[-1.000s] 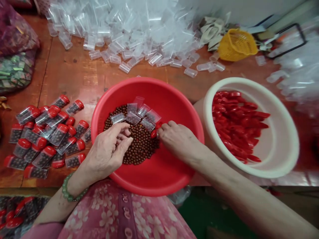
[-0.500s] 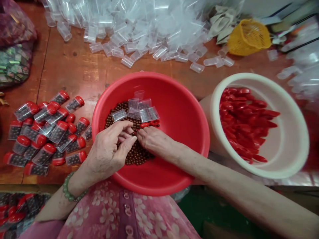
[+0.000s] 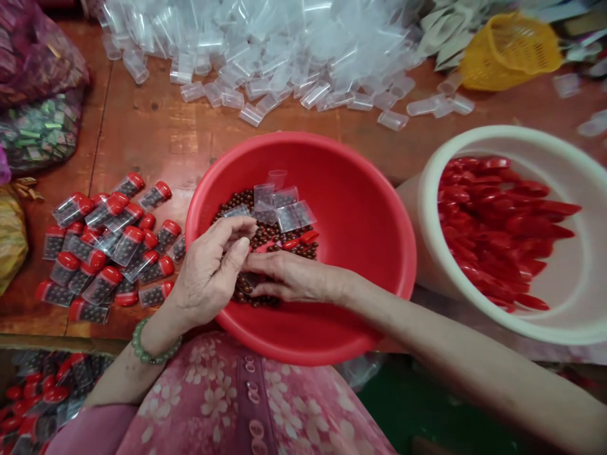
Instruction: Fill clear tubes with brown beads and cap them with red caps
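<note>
Over the left part of a red basin [image 3: 360, 189], my left hand [image 3: 208, 265] has its fingers curled round and closed; whatever they hold is hidden. Beside it, my right hand [image 3: 298, 276] reaches in from the right, low over the small brown balls [image 3: 260, 237]. Its visible fingers are stretched out and apart, with the tips near my left hand and partly hidden. Just beyond my hands, clear plastic tubes [image 3: 287, 216] lie on the balls. Red caps [image 3: 298, 241] lie close to them.
A white tub [image 3: 429, 208] of red pieces [image 3: 497, 227] stands at right. Filled red-capped tubes [image 3: 128, 246] are piled at left, with more below the table edge. Clear empty tubes [image 3: 265, 57], a yellow basket [image 3: 512, 54] and a mesh bag [image 3: 42, 126] lie toward the back.
My right hand has shifted left and down across the balls, its fingers now spread under my left hand. My left hand stays curled. The view has turned slightly.
</note>
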A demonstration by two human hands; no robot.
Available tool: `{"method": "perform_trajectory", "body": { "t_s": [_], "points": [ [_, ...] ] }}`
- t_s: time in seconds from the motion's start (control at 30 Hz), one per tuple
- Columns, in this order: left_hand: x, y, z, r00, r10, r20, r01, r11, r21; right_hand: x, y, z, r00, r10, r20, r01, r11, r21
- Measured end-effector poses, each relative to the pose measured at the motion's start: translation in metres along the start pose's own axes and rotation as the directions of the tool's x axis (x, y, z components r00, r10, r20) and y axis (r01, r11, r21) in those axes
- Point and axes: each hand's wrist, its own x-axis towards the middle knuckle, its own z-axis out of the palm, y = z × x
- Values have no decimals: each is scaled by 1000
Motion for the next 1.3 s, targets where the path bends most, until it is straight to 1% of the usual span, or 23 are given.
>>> {"method": "perform_trajectory", "body": {
  "t_s": [0.07,0.13,0.17,0.23,0.33,0.4,0.5,0.53,0.6,0.7,0.73,0.8,0.87,0.9,1.0,1.1,1.17,1.23,1.3],
  "points": [
    [1,0,-5,999,0,47,3,998,-61,-5,-5,-11,999,-38,-23,41,991,131],
    [3,-1,-10,986,0,164,19,993,-116,-11,-12,-21,995,-55,-80,72,971,228],
    [4,0,-12,972,-1,235,32,992,-126,-14,-15,-25,993,-56,-106,82,962,262],
    [6,0,-13,941,-8,339,47,993,-105,-18,-22,-31,986,-55,-158,101,948,301],
    [8,1,-9,917,-8,398,39,997,-70,-23,-29,-34,964,-87,-252,156,950,270],
    [8,2,-4,913,-23,406,65,994,-89,-25,-32,-35,939,-131,-319,207,954,217],
    [6,4,2,911,-58,409,138,976,-168,-29,-37,-34,899,-188,-396,265,953,149],
    [5,5,4,914,-57,402,145,971,-192,-31,-39,-34,885,-197,-423,271,955,124],
    [4,7,5,931,-34,364,118,971,-210,-34,-41,-34,858,-178,-482,237,969,65],
    [2,9,4,964,-20,264,59,988,-140,-38,-42,-34,813,-91,-575,130,991,27],
    [2,9,3,968,-26,251,56,992,-113,-38,-42,-34,792,-71,-606,111,993,29],
    [1,9,3,960,-50,276,77,993,-90,-36,-43,-34,751,-84,-656,134,991,27],
    [0,7,3,946,-70,317,108,989,-102,-33,-44,-34,732,-150,-665,203,979,3],
    [0,6,3,941,-76,328,118,987,-107,-31,-45,-34,735,-187,-651,239,971,-9],
    [0,3,4,930,-70,360,127,982,-137,-27,-46,-34,765,-246,-595,297,955,-12],
    [2,2,3,910,-60,410,137,977,-162,-26,-46,-35,799,-239,-552,298,954,18],
    [4,3,3,901,-60,429,138,979,-152,-25,-46,-37,813,-242,-531,298,954,23],
    [6,3,3,891,-64,449,146,978,-152,-24,-44,-37,804,-250,-540,305,952,13],
    [8,4,3,887,-69,456,166,970,-176,-22,-41,-35,779,-252,-574,309,951,2]
  ]
}}
